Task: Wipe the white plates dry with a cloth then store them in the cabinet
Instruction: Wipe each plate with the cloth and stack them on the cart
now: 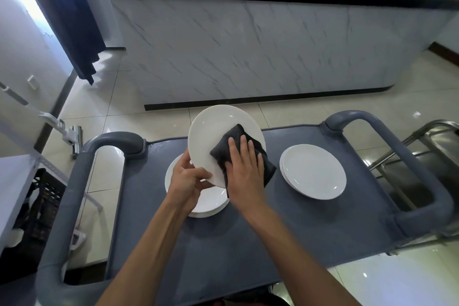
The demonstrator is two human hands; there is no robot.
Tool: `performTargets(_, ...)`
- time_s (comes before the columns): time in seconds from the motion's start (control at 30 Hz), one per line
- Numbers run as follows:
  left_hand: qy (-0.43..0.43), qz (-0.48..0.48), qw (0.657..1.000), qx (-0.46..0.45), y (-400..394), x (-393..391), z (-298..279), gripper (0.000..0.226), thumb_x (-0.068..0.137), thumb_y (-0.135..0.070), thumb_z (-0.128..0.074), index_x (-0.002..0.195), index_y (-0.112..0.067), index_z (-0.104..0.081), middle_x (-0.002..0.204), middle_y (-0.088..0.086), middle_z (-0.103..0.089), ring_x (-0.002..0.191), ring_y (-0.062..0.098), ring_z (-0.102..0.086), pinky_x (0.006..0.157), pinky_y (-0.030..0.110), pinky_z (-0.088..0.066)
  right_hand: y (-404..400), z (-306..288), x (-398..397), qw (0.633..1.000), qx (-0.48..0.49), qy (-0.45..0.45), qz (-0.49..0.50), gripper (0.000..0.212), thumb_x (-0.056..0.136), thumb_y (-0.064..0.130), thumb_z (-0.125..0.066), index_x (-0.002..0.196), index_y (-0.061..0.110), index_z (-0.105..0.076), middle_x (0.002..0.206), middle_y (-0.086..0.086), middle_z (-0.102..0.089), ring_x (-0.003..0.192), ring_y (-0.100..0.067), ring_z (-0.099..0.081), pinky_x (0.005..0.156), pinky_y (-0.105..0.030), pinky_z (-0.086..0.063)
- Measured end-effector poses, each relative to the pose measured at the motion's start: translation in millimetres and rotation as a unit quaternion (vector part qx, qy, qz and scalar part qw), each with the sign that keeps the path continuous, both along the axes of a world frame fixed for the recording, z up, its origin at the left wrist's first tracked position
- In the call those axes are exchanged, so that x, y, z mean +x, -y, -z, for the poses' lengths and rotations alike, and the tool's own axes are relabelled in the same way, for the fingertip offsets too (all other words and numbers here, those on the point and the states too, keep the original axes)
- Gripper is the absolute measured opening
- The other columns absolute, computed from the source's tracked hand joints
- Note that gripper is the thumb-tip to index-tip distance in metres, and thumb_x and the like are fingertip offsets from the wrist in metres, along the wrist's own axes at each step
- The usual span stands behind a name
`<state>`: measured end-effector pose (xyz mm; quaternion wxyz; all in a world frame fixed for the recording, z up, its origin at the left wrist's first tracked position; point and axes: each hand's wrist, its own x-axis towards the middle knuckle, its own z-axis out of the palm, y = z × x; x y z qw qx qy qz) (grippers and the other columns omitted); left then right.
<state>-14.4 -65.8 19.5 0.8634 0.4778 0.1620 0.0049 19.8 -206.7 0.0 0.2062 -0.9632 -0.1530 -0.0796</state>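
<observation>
Hands [244, 171] wipe plate [213, 129] over grey cart [248, 236].

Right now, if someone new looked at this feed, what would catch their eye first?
First, the white plate held tilted above the grey cart, centre frame: the left hand grips its lower rim while the right hand presses a dark cloth flat against its face. Next, two plate stacks on the cart: one directly beneath the hands, another to the right.
</observation>
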Motion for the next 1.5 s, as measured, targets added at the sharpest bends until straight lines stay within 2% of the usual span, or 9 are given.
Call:
performTargets(0.17,0.005,0.011,1.000,0.006,2,0,1,0.070,0.075,0.029,-0.046,0.132,-0.009,-0.059,0.117,0.018,-0.069,0.099,0.035,-0.069,0.068,0.045,-0.061,-14,1,-6,0.999,0.026,-0.022,-0.003,0.058,0.107,0.027,-0.035,0.160,0.027,-0.010,0.168,-0.005,-0.005,0.155,-0.024,0.000,0.124,-0.046,-0.005)
performTargets(0.27,0.006,0.012,1.000,0.007,2,-2,2,0.070,0.074,0.029,-0.044,0.131,-0.009,-0.059,0.115,0.017,-0.070,0.099,0.034,-0.068,0.063,0.041,-0.060,-17,1,-9,0.999,0.033,-0.031,-0.023,0.058,0.107,0.028,-0.033,0.160,0.028,-0.008,0.168,-0.003,-0.002,0.155,-0.021,0.003,0.124,-0.045,-0.004)
performTargets(0.43,0.010,0.003,1.000,-0.001,-4,-4,-1,0.069,0.075,0.031,-0.042,0.127,-0.010,-0.061,0.108,0.013,-0.072,0.096,0.032,-0.069,0.063,0.044,-0.061,-7,2,-8,0.998,0.029,-0.009,-0.060,0.060,0.101,0.042,-0.015,0.159,0.030,-0.012,0.168,0.000,-0.005,0.155,-0.019,-0.001,0.124,-0.042,-0.002)
performTargets(0.53,0.010,-0.007,1.000,-0.005,-9,-5,-2,0.067,0.075,0.030,-0.043,0.122,-0.013,-0.063,0.107,0.011,-0.071,0.096,0.030,-0.068,0.067,0.047,-0.061,3,4,-5,0.999,0.025,0.002,-0.044,0.061,0.099,0.045,-0.015,0.158,0.032,-0.016,0.167,0.000,-0.011,0.154,-0.019,-0.006,0.123,-0.041,-0.003)
performTargets(0.83,0.018,0.014,1.000,0.022,-9,-4,-6,0.062,0.067,0.023,-0.055,0.112,-0.018,-0.067,0.098,0.005,-0.071,0.090,0.025,-0.067,0.063,0.043,-0.060,29,4,21,0.994,0.098,0.040,0.012,0.057,0.103,0.039,-0.027,0.156,0.019,-0.030,0.164,-0.010,-0.022,0.152,-0.030,-0.016,0.121,-0.051,-0.021)
performTargets(1.0,0.020,0.037,0.999,0.028,-15,-2,-5,0.063,0.053,0.011,-0.058,0.106,-0.022,-0.071,0.100,0.008,-0.070,0.089,0.026,-0.067,0.063,0.046,-0.061,36,-6,34,0.983,0.176,0.050,0.013,0.056,0.105,0.031,-0.040,0.157,0.018,-0.026,0.166,-0.008,-0.012,0.153,-0.027,-0.009,0.123,-0.034,-0.012)
performTargets(1.1,0.025,0.053,0.998,0.035,-18,-3,-4,0.064,0.054,0.011,-0.058,0.109,-0.019,-0.069,0.103,0.010,-0.070,0.091,0.027,-0.067,0.066,0.048,-0.060,40,-14,40,0.978,0.207,0.033,0.017,0.060,0.104,0.024,-0.050,0.158,0.021,-0.022,0.166,-0.006,-0.012,0.152,-0.024,-0.014,0.121,-0.032,-0.017)
performTargets(1.33,0.026,0.080,0.993,0.081,-25,-1,-8,0.065,0.051,0.010,-0.058,0.112,-0.013,-0.066,0.093,0.006,-0.072,0.081,0.024,-0.069,0.060,0.043,-0.058,56,-31,53,0.967,0.254,0.022,0.004,0.068,0.097,0.020,-0.063,0.155,0.006,-0.029,0.157,-0.009,-0.037,0.142,-0.019,-0.034,0.108,-0.001,-0.016)
performTargets(1.5,0.027,0.100,0.985,0.135,-32,3,-14,0.064,0.050,0.009,-0.059,0.109,-0.017,-0.069,0.089,0.006,-0.072,0.077,0.024,-0.068,0.055,0.037,-0.057,64,-38,56,0.966,0.258,0.002,-0.006,0.070,0.095,0.022,-0.067,0.154,0.013,-0.032,0.150,-0.003,-0.045,0.134,-0.012,-0.040,0.097,0.005,-0.019)
